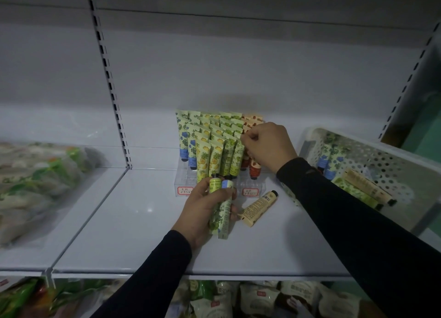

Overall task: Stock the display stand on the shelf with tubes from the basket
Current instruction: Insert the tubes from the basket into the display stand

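A: Surface check. What are you standing at?

B: You're facing a white metal shelf (148, 224) in dim light — plain white back panel, slotted uprights at 10 and 2 o'clock. A tier of packaged goods (257, 298) shows below the front edge at 6 o'clock.

A: Stand?

B: The clear display stand (185, 178) sits at the back of the shelf, dead centre, its rows packed with upright tubes (216, 138) — blue-flower at its 9 o'clock side, yellow and green in the middle, orange at 3 o'clock.

A: Hands?

B: Your right hand (268, 144) is curled at the orange rows, fingertips pinching at a tube top; which one it has, I cannot tell. Your left hand (205, 210) grips two green tubes (220, 205), caps up, just in front of the stand.

A: Supply?

B: The white perforated basket (386, 160) is on the shelf at 3 o'clock, tubes lying inside. One beige tube (259, 208) lies loose on the shelf beside your left hand. Bagged goods (35, 184) at 9 o'clock.
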Available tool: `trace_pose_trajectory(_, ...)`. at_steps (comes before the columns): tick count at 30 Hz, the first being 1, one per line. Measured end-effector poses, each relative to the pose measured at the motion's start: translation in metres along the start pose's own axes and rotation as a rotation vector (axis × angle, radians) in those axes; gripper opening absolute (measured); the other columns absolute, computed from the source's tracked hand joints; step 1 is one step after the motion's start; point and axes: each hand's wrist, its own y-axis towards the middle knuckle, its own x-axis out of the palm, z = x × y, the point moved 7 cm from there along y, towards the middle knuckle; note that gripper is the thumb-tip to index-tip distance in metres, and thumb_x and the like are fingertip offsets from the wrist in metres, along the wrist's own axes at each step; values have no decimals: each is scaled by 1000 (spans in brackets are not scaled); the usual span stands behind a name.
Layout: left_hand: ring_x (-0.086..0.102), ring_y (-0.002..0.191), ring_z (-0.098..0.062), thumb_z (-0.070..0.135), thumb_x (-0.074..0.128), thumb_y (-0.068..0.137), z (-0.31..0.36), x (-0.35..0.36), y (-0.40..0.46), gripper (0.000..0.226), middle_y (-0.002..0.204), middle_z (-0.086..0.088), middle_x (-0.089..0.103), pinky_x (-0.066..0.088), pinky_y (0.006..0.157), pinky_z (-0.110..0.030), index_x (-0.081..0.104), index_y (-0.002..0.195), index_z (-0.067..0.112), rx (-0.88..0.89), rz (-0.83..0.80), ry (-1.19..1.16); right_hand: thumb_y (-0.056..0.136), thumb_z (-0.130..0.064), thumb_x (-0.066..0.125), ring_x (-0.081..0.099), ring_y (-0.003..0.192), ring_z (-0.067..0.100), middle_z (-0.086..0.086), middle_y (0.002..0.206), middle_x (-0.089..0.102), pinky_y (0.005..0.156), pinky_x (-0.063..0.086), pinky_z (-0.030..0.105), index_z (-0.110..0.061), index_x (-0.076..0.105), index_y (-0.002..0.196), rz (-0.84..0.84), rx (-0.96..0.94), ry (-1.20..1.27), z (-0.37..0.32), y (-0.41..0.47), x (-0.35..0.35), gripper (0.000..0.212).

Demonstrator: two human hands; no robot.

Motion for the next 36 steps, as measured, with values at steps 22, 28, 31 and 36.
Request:
trace_pose_trajectory(22, 58, 52, -29, -6, 59, 86, 0, 2, 0, 24, 78, -18, 62, 51, 48, -33, 53, 105, 7, 15, -7, 8, 94, -28, 56, 64, 66, 26, 13, 68, 69, 74, 45, 24, 0, 69, 73, -47, -7, -47, -2, 4, 5, 38)
trace_pose_trajectory(28, 59, 55, -30, -5, 63, 83, 0, 0, -1, 28, 83, -19, 63, 52, 51, -34, 54, 107, 7, 15, 0, 20, 97, -36, 49, 65, 65, 26, 12, 65, 69, 76, 50, 30, -2, 68, 70, 50, 59, 83, 4, -9, -11, 47)
trace_pose_trajectory(31, 61, 56, -30, 1, 71, 71, 2, 2, -3, 38, 85, -17, 65, 54, 53, -34, 57, 106, 7, 34, 5, 26, 97, -39, 49, 63, 65, 27, 12, 70, 68, 72, 52, 37, -4, 70, 77, 128, 58, 132, 5, -29, -22, 46)
trace_pose_trajectory(36, 66, 71, -26, 3, 75, 71, 4, 1, -2, 47, 98, -15, 68, 55, 59, -33, 60, 116, 9, 77, 13, 65, 92, -44, 58, 60, 67, -3, -10, 77, 68, 60, 43, 4, -18, 74, 89, -35, 120, 210, 10, -70, -7, 31)
